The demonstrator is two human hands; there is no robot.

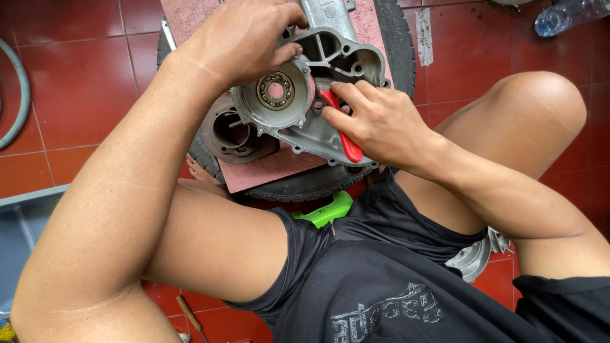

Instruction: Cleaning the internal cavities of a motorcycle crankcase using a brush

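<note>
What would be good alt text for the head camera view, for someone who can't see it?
Seen from above, a seated person's left hand steadies a grey metal engine casing resting on a tyre, while the right hand presses a red-handled tool against it. Below lie bare knees, black shorts, a green object and red floor tiles.

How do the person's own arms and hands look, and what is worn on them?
Both arms are bare up to the shoulder: no sleeves reach them. The left hand and the right hand wear no gloves, rings or watch. Short fingernails show on the right hand.
</note>
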